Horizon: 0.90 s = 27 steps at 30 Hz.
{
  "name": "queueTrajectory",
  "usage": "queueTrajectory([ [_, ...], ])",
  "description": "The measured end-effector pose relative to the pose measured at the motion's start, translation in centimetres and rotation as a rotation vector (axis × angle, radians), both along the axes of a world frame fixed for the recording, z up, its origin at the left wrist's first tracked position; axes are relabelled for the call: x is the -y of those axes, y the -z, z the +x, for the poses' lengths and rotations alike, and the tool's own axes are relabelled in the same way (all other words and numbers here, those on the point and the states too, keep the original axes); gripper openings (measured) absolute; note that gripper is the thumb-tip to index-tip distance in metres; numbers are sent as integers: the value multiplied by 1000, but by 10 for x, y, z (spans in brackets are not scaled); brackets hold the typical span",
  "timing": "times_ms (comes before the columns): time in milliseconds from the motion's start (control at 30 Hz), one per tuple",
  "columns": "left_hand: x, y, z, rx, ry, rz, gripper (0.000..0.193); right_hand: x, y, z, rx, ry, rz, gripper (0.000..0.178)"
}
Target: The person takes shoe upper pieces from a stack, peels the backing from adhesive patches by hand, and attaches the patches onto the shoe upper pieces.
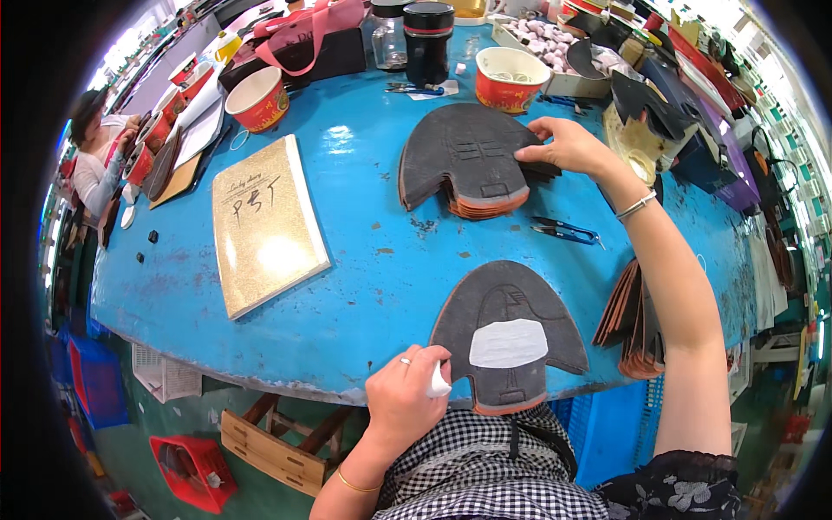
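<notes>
My left hand (403,390) is closed around a small white lump (439,381), whose kind I cannot make out. It sits at the table's front edge, against the left side of a dark, arch-shaped leather shoe upper piece (451,325). That piece has stitched lines, orange edges and a white patch (509,344) across its middle. Farther back, my right hand (568,147) pinches the right edge of similar leather pieces in a stack (472,143), thumb on top. How many layers it grips is hidden. Thread snips (565,231) lie just in front of the stack.
A gold notebook (264,225) lies left of centre on the blue table (364,269). Red paper tubs (511,80), a dark jar (428,43) and boxes line the back. More leather pieces (641,321) stand bundled at the right edge. Another person (100,160) sits at far left.
</notes>
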State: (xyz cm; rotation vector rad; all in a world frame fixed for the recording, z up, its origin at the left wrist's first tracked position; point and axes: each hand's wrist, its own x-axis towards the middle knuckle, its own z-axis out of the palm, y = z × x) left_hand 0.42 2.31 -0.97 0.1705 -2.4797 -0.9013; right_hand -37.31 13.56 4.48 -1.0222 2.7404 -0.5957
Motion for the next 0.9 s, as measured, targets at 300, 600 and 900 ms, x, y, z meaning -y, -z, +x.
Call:
queueTrajectory([
  [300,7,-1,0,-4,12,5,27,20,-8,41,-305,-13,-172,38],
  [600,3,0,3,-45,22,-3,25,2,-13,78,58,-129,-786,11],
  [900,23,-3,46,-249,-155,1075,23,-89,-45,220,916,65,-516,57],
])
